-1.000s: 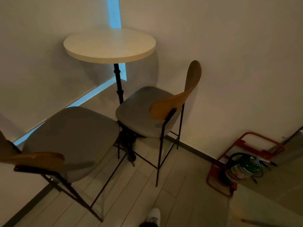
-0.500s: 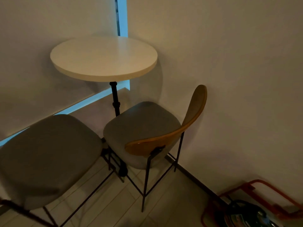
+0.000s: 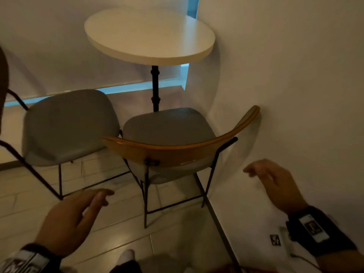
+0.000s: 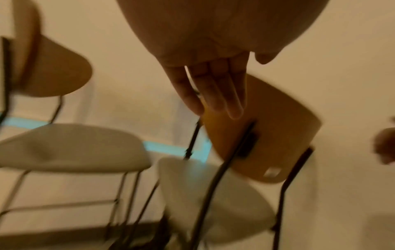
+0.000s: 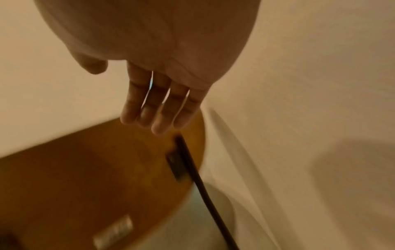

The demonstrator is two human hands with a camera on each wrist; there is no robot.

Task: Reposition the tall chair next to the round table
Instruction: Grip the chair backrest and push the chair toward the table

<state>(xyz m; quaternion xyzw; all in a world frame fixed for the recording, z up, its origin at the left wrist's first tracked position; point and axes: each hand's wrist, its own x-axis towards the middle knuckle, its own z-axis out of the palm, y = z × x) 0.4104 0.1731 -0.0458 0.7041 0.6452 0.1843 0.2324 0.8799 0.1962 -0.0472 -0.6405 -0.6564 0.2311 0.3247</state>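
dim corner: tall chair (image 3: 169,134) by round table (image 3: 149,36); both hands, left (image 3: 67,223) and right (image 3: 275,184), released, empty.

Second grey chair (image 3: 67,127), tiled floor (image 3: 110,229)

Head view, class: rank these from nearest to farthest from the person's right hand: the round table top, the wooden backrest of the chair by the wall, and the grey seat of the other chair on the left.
From the right hand:
1. Wooden backrest, just left of the hand, by the wall.
2. Round table top, beyond that chair, in the corner.
3. Grey seat of the other chair, far left.
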